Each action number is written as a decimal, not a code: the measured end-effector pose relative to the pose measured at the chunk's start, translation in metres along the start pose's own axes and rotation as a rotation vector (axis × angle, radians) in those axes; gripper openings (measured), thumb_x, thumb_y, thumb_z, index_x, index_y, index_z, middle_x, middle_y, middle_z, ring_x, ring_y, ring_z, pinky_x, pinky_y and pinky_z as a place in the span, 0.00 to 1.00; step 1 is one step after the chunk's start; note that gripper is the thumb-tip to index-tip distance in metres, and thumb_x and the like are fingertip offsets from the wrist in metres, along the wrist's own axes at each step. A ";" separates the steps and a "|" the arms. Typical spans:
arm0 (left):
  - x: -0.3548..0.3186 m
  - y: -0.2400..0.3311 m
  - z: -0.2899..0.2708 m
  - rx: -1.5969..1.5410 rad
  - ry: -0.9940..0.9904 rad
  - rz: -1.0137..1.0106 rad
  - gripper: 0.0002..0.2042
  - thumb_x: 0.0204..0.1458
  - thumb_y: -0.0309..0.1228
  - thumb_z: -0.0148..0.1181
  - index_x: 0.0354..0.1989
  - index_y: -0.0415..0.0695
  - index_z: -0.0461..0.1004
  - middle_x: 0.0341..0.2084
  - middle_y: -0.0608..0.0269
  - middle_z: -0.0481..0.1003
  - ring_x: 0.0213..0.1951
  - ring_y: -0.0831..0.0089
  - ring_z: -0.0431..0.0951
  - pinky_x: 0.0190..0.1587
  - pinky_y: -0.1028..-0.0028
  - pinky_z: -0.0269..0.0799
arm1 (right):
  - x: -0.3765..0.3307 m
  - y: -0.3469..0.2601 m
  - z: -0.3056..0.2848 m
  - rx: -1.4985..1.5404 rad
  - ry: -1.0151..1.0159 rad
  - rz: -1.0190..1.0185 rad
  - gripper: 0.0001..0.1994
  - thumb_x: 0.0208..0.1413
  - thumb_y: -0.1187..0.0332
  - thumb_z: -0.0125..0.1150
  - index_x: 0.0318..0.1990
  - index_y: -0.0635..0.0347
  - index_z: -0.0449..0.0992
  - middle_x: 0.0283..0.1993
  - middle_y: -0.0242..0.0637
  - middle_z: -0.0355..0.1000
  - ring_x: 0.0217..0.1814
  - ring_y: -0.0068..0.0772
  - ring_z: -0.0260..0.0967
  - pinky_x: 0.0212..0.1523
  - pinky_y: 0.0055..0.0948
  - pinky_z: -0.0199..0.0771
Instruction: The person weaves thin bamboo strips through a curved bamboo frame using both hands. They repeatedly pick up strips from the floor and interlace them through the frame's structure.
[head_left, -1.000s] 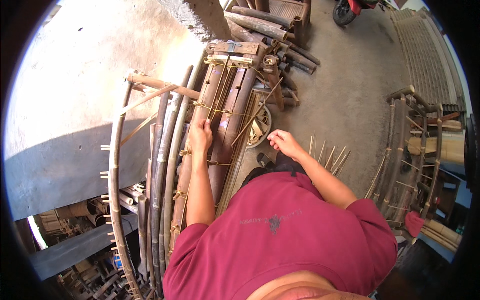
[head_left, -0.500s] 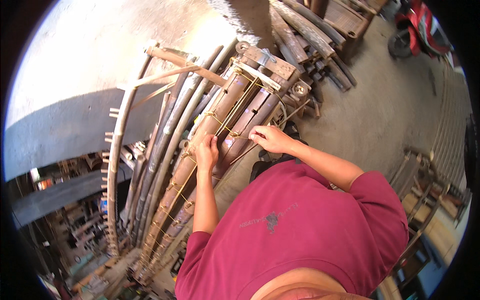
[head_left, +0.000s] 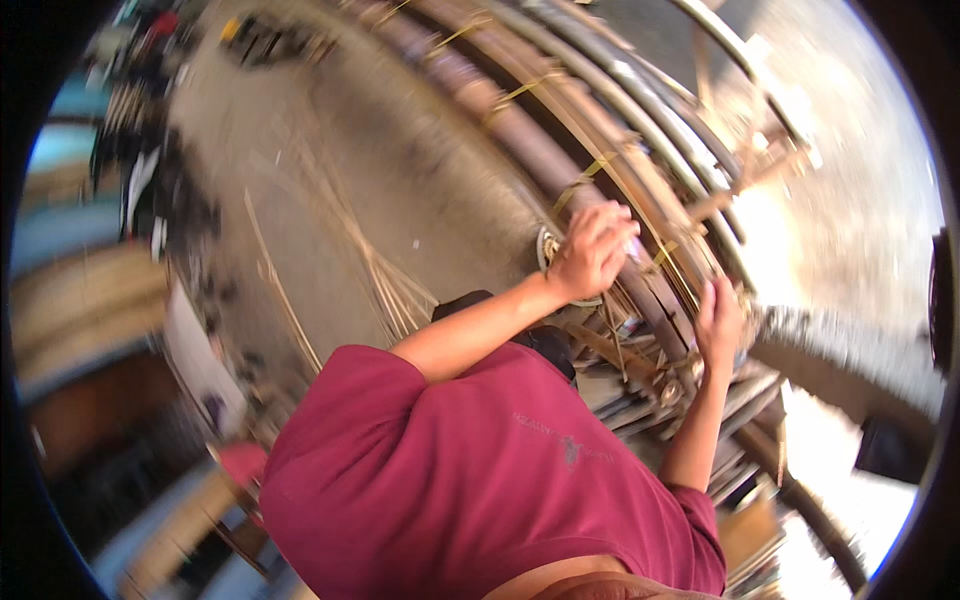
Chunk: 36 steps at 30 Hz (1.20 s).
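The bamboo poles seem stiff and slick, best held beside the yellow ties; blur hides whether left hand or right hand has fingers closed.

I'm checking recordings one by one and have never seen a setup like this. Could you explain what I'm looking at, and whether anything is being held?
There is no machine here: the fingers belong to a person in a maroon shirt, working bare-handed. All three pictures come from one wide fisheye camera on that person's head, looking down, so straight edges bend toward the rim.

The latest picture is blurred. Long brown poles have yellow ties across them, with greyish poles beside. Thin sticks lie on the floor. The left hand is over a brown pole; the right hand is near the poles' right-hand end in the picture. I can't tell whether either hand holds anything.
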<state>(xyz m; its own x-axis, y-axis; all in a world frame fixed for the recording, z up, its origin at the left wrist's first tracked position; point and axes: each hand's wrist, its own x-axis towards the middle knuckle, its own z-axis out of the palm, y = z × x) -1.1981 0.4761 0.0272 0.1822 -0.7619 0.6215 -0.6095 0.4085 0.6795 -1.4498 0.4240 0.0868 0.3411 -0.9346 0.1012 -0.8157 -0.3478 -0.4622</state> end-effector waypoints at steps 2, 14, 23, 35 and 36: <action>-0.051 -0.001 -0.026 -0.022 0.092 -0.144 0.11 0.52 0.25 0.57 0.44 0.44 0.74 0.44 0.53 0.72 0.48 0.54 0.72 0.52 0.59 0.64 | 0.006 -0.022 0.001 0.224 -0.112 0.085 0.09 0.65 0.68 0.49 0.39 0.66 0.71 0.30 0.41 0.68 0.35 0.35 0.66 0.40 0.32 0.67; -0.492 -0.162 -0.085 0.229 0.042 -1.692 0.14 0.54 0.33 0.53 0.47 0.43 0.72 0.44 0.46 0.76 0.47 0.47 0.76 0.49 0.56 0.72 | -0.111 -0.132 0.340 0.880 -0.579 0.177 0.08 0.68 0.62 0.49 0.39 0.55 0.66 0.23 0.20 0.57 0.20 0.10 0.49 0.19 0.15 0.49; -0.756 -0.300 -0.050 0.353 0.205 -1.892 0.11 0.52 0.33 0.53 0.41 0.43 0.76 0.37 0.44 0.78 0.43 0.46 0.77 0.45 0.55 0.73 | -0.203 -0.075 0.634 0.843 -0.670 0.260 0.08 0.68 0.62 0.49 0.42 0.56 0.65 0.25 0.23 0.59 0.22 0.11 0.54 0.19 0.15 0.55; -0.872 -0.516 0.074 0.617 0.336 -2.128 0.10 0.53 0.33 0.54 0.33 0.38 0.75 0.33 0.44 0.78 0.39 0.45 0.78 0.43 0.53 0.73 | -0.231 0.019 0.761 0.754 -1.005 0.596 0.09 0.67 0.62 0.50 0.47 0.55 0.66 0.27 0.25 0.64 0.22 0.12 0.57 0.20 0.14 0.57; -0.895 -0.518 0.086 0.752 0.365 -2.082 0.09 0.53 0.32 0.52 0.30 0.39 0.75 0.31 0.43 0.77 0.37 0.43 0.78 0.39 0.50 0.72 | -0.227 0.020 0.766 0.760 -1.027 0.554 0.09 0.67 0.63 0.50 0.47 0.55 0.65 0.27 0.26 0.64 0.22 0.13 0.57 0.20 0.15 0.58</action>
<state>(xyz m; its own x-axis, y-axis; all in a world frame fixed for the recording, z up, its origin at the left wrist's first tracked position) -1.1120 0.9034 -0.9145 0.7958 0.3933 -0.4605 0.4889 -0.8659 0.1055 -1.1858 0.6871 -0.6206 0.5176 -0.3476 -0.7819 -0.6180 0.4801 -0.6225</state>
